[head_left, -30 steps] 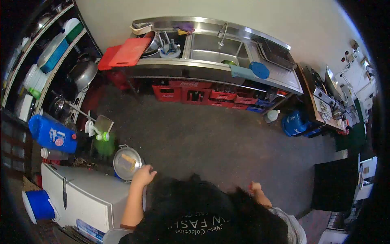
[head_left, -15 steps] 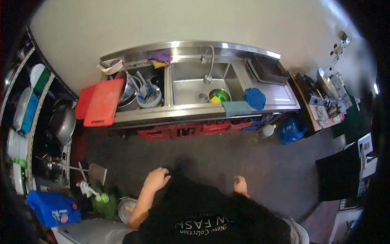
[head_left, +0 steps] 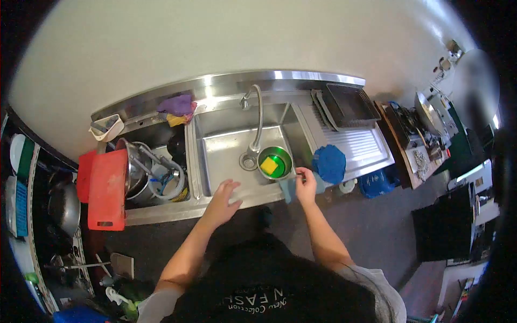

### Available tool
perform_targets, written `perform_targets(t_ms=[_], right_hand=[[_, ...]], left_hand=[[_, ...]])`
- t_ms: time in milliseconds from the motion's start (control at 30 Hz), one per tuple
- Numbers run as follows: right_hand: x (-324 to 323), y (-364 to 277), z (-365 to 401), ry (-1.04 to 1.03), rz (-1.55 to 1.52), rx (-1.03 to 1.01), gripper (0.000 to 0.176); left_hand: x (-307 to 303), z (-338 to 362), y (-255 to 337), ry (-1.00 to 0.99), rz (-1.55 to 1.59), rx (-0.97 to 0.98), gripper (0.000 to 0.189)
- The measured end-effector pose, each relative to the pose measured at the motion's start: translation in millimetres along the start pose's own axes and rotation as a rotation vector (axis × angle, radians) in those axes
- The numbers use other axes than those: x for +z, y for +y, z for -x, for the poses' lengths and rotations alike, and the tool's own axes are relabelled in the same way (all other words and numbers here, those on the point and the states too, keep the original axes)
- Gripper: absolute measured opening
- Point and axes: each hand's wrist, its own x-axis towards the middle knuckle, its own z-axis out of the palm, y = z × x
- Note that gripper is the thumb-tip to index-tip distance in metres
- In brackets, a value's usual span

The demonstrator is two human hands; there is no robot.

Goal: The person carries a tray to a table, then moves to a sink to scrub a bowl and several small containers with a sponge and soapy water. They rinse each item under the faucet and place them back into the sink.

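Observation:
My left hand [head_left: 222,202] is open over the front rim of the steel sink [head_left: 221,167], its fingers apart and nothing in them. My right hand [head_left: 306,185] is at the right part of the rim, fingers curled together beside a metal bowl [head_left: 291,161] and over a teal cloth [head_left: 288,191]. Whether it grips the cloth or the bowl's edge is hidden. The bowl stands in the basin by the drain [head_left: 248,161], with a green inside and a yellow sponge [head_left: 269,165] in it. A curved faucet [head_left: 260,118] rises behind.
Left of the basin are red cutting boards [head_left: 107,188] and a compartment of pots and utensils. A purple cloth [head_left: 175,104] lies on the back ledge. On the right drainboard are a blue scalloped item [head_left: 329,163] and a dark rack [head_left: 353,105]; a stove [head_left: 406,126] stands beyond.
I have come closer to the sink. Both hands have moved forward from over the floor to the sink's front rim, the right one reaching the teal cloth and bowl.

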Motion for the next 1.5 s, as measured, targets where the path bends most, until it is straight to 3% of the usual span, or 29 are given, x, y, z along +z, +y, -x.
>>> perform_targets(t_ms=[100,200,300,400,433,500,600,733,867,900,1033,1133,1233,1300,1367,1433,1500], right_hand=[[39,29,-46,-0.102,-0.119,0.024,0.021],[58,34,-91,-0.287,-0.087,0.043,0.024],[90,57,-134,-0.404,-0.19,0.046,0.032],[117,52,-183,-0.585,-0.154,0.1,0.044],[132,53,-196,-0.621,-0.154,0.121,0.048],[169,63,-217,-0.555,-0.212,-0.035,0.054],[205,45,-241,-0.523,-0.25,-0.024,0.051],[264,52,-242,-0.559,-0.17,0.014,0.037],[266,28,-263,-0.685,0.334,-0.153,0.029],[268,20,-271,-0.751,0.492,-0.209,0.03],[298,13,-271,-0.785,1.058,-0.439,0.031],[303,28,-261,-0.715,0.744,-0.328,0.039],[268,52,-244,-0.65,0.025,-0.174,0.053],[251,101,-212,-0.517,0.017,-0.12,0.065],[214,150,-180,-0.625,0.306,0.143,0.068],[181,158,-159,-0.774,0.69,0.52,0.066],[172,183,-130,-0.752,0.639,0.629,0.063]], left_hand=[[19,-77,1,0.107,0.075,-0.078,0.066],[55,-147,-6,0.218,-0.076,-0.143,0.069],[91,-194,-23,0.328,-0.154,-0.131,0.054],[117,-215,-49,0.132,0.342,-0.499,0.026],[122,-214,-48,0.164,0.507,-0.516,0.019],[124,-209,-36,0.206,0.826,-0.544,0.01],[112,-206,-17,0.172,1.075,-0.495,0.006],[101,-202,-17,0.155,0.97,-0.414,0.007],[98,-205,-9,0.176,0.812,-0.371,0.01],[97,-206,-7,0.168,0.919,-0.462,0.011],[106,-205,-24,0.209,0.545,-0.332,0.014],[88,-206,-15,0.122,0.324,-0.401,0.021],[89,-190,-38,0.164,0.468,-0.329,0.043],[89,-174,-57,0.14,0.84,-0.414,0.051],[93,-157,-86,0.084,1.163,-0.471,0.052],[99,-145,-114,-0.011,1.436,-0.495,0.045],[101,-150,-111,-0.009,1.306,-0.795,0.039]])
